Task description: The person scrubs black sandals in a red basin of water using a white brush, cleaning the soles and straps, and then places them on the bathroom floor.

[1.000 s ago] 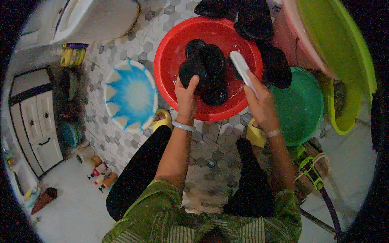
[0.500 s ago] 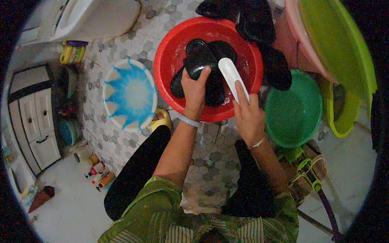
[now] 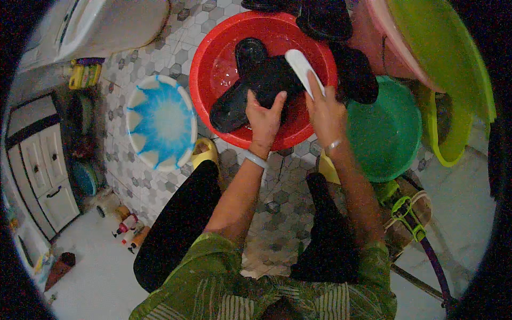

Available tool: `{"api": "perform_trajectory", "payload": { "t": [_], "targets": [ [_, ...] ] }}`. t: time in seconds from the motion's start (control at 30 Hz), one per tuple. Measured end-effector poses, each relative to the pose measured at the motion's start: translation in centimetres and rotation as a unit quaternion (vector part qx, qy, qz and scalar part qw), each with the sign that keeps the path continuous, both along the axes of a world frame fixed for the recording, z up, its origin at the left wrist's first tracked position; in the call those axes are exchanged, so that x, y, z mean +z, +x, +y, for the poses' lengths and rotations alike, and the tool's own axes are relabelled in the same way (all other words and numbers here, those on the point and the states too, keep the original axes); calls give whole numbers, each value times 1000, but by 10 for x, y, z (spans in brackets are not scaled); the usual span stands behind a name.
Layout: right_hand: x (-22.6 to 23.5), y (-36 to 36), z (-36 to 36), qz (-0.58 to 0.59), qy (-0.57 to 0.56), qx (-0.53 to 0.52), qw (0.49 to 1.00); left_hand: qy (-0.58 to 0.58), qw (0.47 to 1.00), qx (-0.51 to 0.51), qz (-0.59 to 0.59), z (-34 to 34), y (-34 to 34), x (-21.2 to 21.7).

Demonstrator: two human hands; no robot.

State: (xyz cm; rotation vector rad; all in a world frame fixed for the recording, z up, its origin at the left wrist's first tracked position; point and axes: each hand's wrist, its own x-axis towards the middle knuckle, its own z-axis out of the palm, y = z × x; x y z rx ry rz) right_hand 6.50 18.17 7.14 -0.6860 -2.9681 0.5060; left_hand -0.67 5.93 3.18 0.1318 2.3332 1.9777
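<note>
My left hand (image 3: 265, 121) is over the near side of a red basin (image 3: 197, 80), its thumb and fingers gripping a dark slipper (image 3: 274, 79). In my right hand (image 3: 328, 114) is a white scrubbing brush (image 3: 302, 68), its far end against or just above the slipper's right part. The bristles are out of sight. More black footwear lies in the basin around the held slipper: one piece (image 3: 250, 52) at the back and another (image 3: 228, 111) at the left. Their edges overlap, so I cannot tell every piece apart.
A white basin with blue splashes (image 3: 162, 125) stands left on the hexagon tiles, a green basin (image 3: 384, 133) right. Black footwear (image 3: 360, 74) lies beyond the red rim. Pink (image 3: 373, 48) and lime tubs (image 3: 434, 42) lean at upper right. Several bottles (image 3: 125, 224) stand lower left.
The held slipper has turned and now lies lower, more sideways across the basin. My right hand and the brush have moved up and forward over it. The whole view has shifted slightly.
</note>
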Motion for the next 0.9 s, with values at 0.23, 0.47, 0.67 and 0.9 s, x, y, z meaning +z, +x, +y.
{"api": "perform_trajectory", "payload": {
  "t": [0.23, 0.47, 0.67, 0.9],
  "targets": [
    [-4, 41, -24, -8, -24, 40, 999, -74, 995, -64, 18, -32, -25, -3],
    [-4, -5, -8, 8, -25, 7, 1000, -20, 996, -81, 3, -13, -34, 0],
    [-6, 19, -10, 78, -155, -28, 984, -20, 989, -145, -11, -23, -25, 14],
    [-21, 3, 12, 160, -504, -110, 841, -30, 996, -79, -13, -25, -51, 19]
  ]
}}
